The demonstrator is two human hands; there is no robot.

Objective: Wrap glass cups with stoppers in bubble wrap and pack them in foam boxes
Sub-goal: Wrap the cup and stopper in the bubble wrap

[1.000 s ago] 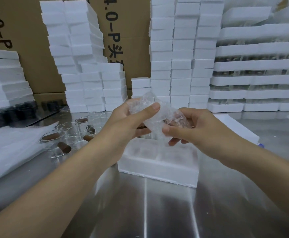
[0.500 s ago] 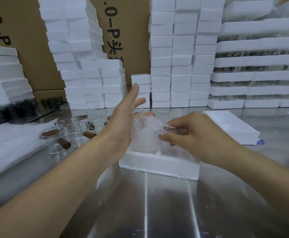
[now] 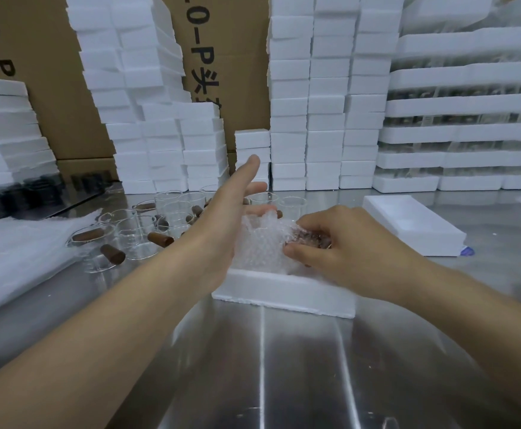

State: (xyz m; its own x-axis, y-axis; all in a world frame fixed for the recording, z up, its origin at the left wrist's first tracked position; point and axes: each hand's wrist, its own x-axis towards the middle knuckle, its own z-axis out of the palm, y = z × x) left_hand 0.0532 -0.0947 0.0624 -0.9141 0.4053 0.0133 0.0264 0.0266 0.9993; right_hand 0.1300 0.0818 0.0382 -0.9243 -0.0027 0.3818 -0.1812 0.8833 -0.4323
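The wrapped cup lies between both hands, just over the foam box. Its long axis runs sideways. The stopper end sits in the curled fingers of the right hand, which pinch the wrap. The left hand has straight fingers, its palm touching the other end.

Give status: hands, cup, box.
Left hand open, flat against bubble-wrapped cup. Right hand pinches its stopper end. Cup over open foam box, seating unclear. No obstruction seen.
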